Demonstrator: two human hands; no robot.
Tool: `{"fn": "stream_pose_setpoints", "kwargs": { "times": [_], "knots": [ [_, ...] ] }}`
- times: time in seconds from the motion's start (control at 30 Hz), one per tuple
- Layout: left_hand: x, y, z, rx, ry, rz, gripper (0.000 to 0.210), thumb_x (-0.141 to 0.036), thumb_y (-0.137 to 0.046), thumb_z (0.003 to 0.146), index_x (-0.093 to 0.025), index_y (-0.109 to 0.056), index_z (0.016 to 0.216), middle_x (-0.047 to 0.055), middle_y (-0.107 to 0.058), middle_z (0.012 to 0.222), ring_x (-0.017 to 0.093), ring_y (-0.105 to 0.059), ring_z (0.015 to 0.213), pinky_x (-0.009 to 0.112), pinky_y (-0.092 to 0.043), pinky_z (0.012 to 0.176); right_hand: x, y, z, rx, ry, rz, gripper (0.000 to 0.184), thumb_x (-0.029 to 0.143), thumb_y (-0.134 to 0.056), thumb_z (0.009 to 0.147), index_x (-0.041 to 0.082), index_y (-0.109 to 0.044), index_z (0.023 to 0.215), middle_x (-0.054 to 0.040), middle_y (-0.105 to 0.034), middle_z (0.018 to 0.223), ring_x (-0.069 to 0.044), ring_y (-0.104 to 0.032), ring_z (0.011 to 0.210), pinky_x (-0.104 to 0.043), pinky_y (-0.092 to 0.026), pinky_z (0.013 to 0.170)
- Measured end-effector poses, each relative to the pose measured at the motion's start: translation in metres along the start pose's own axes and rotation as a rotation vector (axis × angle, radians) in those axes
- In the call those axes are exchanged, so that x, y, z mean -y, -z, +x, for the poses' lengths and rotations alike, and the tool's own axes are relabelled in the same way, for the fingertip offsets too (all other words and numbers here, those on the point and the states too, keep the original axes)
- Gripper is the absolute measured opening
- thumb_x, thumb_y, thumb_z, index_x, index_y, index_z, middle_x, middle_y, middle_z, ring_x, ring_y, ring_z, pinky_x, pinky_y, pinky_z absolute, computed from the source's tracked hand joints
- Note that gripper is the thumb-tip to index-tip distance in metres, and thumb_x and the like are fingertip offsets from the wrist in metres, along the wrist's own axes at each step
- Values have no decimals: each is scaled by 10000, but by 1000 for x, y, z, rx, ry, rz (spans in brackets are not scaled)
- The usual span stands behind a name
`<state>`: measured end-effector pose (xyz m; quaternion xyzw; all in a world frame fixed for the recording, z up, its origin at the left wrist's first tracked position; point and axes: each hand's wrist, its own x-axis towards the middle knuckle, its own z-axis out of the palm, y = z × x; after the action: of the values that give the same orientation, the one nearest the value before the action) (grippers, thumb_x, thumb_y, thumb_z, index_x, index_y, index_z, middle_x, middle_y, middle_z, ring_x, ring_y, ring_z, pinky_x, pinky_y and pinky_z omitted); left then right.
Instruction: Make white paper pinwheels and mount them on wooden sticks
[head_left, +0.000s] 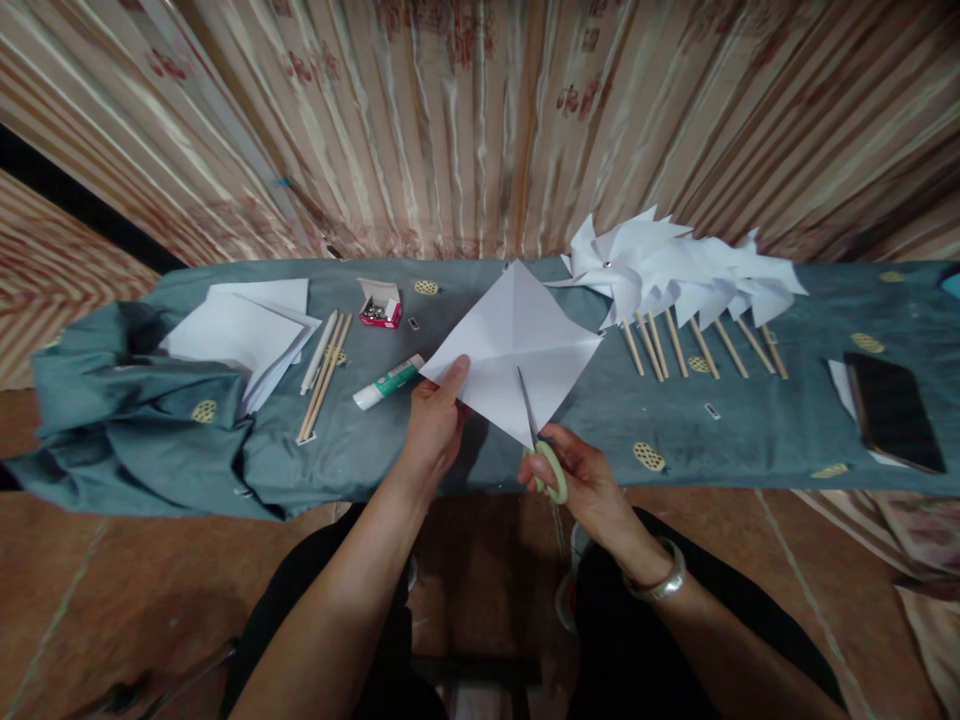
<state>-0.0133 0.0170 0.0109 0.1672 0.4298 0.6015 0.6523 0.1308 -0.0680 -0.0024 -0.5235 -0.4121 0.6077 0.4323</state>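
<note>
A square white sheet of paper (517,335) with crossing fold lines is held up, one corner pointing toward me. My left hand (441,412) grips its left corner, thumb on top. Scissors (551,470) with pale green handles are in my right hand (574,475), its fingers around the loops. Their blades lie at the paper's near corner and point toward the middle of the sheet; I cannot tell how far the paper is cut. Just left of the sheet, a glue stick (388,382) with a green label lies on the cloth.
Several white paper pinwheels (675,265) on wooden sticks lie at the right rear. A phone (894,410) rests at far right. On the left are white paper sheets (236,340), thin sticks (325,375) and an open small red box (381,305) of metal bits. A grey-green cloth (750,440) covers the table.
</note>
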Motion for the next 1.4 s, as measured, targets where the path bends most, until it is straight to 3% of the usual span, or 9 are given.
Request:
{"fn": "stream_pose_setpoints", "kwargs": {
  "times": [0.37, 0.63, 1.07, 1.4],
  "knots": [
    [0, 0, 0, 0, 3, -9, 234, -221, -815, 689, -118, -704, 868, 42, -762, 782, 198, -735, 806, 323, -554, 851, -3, 0, 1, -36, -30, 36, 516, 592, -791, 644, 218, -586, 935, 31, -642, 621, -127, -603, 537, -248, -498, 512],
    [1, -1, -1, 5, 12, 15, 250, -262, -827, 670, -123, -709, 841, 52, -762, 795, 217, -729, 885, 311, -553, 837, 0, 1, 1, -21, 9, -35, 464, 635, -737, 690, 216, -573, 804, 13, -651, 624, -117, -594, 536, -236, -489, 511],
    [1, 0, -1, 4, -1, 10, 292, -266, -853, 633, -128, -706, 845, 41, -760, 774, 213, -730, 816, 320, -560, 820, 0, -2, 2, -44, -2, -7, 510, 629, -754, 665, 217, -582, 913, 32, -641, 602, -117, -588, 509, -247, -485, 490],
    [2, 1, 0, -11, -3, -4, 292, -256, -852, 632, -121, -710, 848, 53, -762, 793, 233, -730, 892, 340, -550, 872, -1, -1, 2, -30, -5, -35, 503, 632, -738, 689, 216, -571, 916, 25, -657, 604, -119, -588, 501, -248, -476, 488]
  ]
}}
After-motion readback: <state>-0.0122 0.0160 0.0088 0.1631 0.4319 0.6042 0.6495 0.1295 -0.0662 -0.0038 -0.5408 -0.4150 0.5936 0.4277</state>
